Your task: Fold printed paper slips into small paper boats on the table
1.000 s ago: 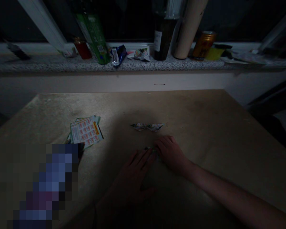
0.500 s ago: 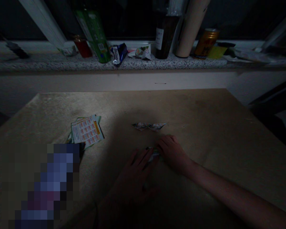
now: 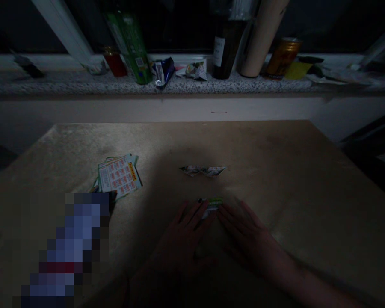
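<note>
A small piece of printed paper (image 3: pixel 213 204), green and white, lies on the table between my hands. My left hand (image 3: pixel 188 233) rests flat with its fingers spread, the fingertips over the paper's left side. At the paper's right end, the fingertips of my right hand (image 3: pixel 248 235) touch or nearly touch it, fingers stretched out. Just beyond lies a folded paper shape (image 3: pixel 202 171) with two pointed ends, like a bow. Shadow darkens the lower parts of both hands.
To the left, a loose stack of printed cards (image 3: pixel 119 176) lies near a blurred-out bluish object (image 3: pixel 73 239). A stone windowsill (image 3: pixel 182 89) behind the table (image 3: pixel 259 145) carries a green bottle (image 3: pixel 131 51), a dark bottle (image 3: pixel 226 51), an orange can (image 3: pixel 282 60) and crumpled wrappers (image 3: pixel 163 72).
My right hand has shifted right and toward me, its fingers now straighter, and more of the paper's green top shows. My left hand stays about where it was.
</note>
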Available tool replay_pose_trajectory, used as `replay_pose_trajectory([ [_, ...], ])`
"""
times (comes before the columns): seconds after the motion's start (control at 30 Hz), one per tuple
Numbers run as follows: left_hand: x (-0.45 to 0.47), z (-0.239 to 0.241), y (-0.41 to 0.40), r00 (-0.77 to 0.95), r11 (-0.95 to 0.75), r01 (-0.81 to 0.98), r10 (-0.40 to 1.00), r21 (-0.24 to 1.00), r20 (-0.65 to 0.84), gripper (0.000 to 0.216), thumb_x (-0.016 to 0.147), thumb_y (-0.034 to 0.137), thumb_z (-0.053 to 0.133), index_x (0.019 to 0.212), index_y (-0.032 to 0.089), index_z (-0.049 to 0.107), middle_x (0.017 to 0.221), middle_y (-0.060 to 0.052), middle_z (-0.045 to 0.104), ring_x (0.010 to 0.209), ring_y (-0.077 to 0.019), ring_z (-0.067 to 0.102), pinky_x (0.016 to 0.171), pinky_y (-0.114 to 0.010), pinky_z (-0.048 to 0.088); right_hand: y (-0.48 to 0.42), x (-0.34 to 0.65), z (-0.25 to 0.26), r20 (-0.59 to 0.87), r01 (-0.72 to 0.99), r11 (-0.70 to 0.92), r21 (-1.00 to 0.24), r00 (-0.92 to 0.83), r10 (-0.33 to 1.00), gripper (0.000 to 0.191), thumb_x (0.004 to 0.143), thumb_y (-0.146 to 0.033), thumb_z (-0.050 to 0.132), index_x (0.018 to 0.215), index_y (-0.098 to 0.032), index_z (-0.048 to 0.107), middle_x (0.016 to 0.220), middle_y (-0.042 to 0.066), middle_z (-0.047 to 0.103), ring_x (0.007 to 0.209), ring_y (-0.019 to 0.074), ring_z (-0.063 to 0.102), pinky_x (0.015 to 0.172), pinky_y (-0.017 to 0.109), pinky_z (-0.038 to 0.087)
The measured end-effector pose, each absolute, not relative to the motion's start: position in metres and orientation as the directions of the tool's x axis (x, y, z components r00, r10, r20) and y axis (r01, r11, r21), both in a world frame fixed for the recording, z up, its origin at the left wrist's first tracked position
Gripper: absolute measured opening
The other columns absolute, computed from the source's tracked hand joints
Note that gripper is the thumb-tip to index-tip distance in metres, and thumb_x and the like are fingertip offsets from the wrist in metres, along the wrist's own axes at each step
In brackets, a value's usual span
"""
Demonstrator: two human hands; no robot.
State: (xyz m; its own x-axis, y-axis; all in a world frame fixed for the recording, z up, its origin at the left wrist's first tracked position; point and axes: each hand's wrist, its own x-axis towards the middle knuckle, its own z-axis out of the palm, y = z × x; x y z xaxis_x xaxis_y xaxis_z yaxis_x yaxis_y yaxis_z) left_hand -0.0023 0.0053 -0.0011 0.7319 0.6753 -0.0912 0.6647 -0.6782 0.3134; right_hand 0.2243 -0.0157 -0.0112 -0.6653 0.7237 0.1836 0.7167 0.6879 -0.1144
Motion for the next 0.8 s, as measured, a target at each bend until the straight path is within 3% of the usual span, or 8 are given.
replay_pose_trajectory([
  [0.2,-0.0007,0.0025,0.0054,0.726,-0.676,0.675,0.680,0.295,-0.101,0.077,0.083,0.064,0.043,0.144,0.021,0.024,0.151,-0.010,0.019,0.137,-0.0299,0.018,0.110,-0.052,0.009,-0.0146,0.2236,-0.0102,0.224,0.724,0.676,-0.136,-0.643,0.733,0.054,0.088,-0.033,0.048,0.137,-0.014,0.037,0.138,0.008,0.045,0.130,0.0240,0.037,0.112,0.054,0.017],
  [0.4,-0.0010,0.0010,0.0057,0.736,-0.693,0.664,0.672,0.282,-0.082,0.077,0.083,0.063,0.045,0.144,0.021,0.023,0.152,-0.010,0.019,0.137,-0.0312,0.019,0.110,-0.053,0.010,-0.0186,0.2249,-0.0138,0.279,0.773,0.627,-0.102,-0.583,0.763,0.044,0.088,-0.033,0.050,0.129,-0.017,0.049,0.139,0.010,0.045,0.129,0.0276,0.038,0.109,0.057,0.021],
  [0.6,-0.0026,-0.0017,0.0062,0.742,-0.706,0.656,0.668,0.266,-0.058,0.079,0.083,0.065,0.041,0.146,0.021,0.019,0.152,-0.010,0.018,0.136,-0.0305,0.020,0.110,-0.052,0.009,-0.0164,0.2217,-0.0121,0.293,0.777,0.611,-0.149,-0.556,0.778,0.038,0.087,-0.029,0.052,0.123,-0.017,0.054,0.135,0.010,0.050,0.128,0.0271,0.039,0.108,0.057,0.026],
  [0.8,-0.0003,0.0026,0.0051,0.732,-0.697,0.673,0.675,0.247,-0.093,0.077,0.084,0.065,0.040,0.145,0.022,0.020,0.152,-0.010,0.017,0.137,-0.0296,0.017,0.110,-0.052,0.009,-0.0174,0.2225,-0.0149,0.336,0.818,0.570,-0.080,-0.516,0.788,0.032,0.089,-0.028,0.049,0.118,-0.018,0.058,0.136,0.006,0.048,0.131,0.0279,0.035,0.110,0.056,0.021],
])
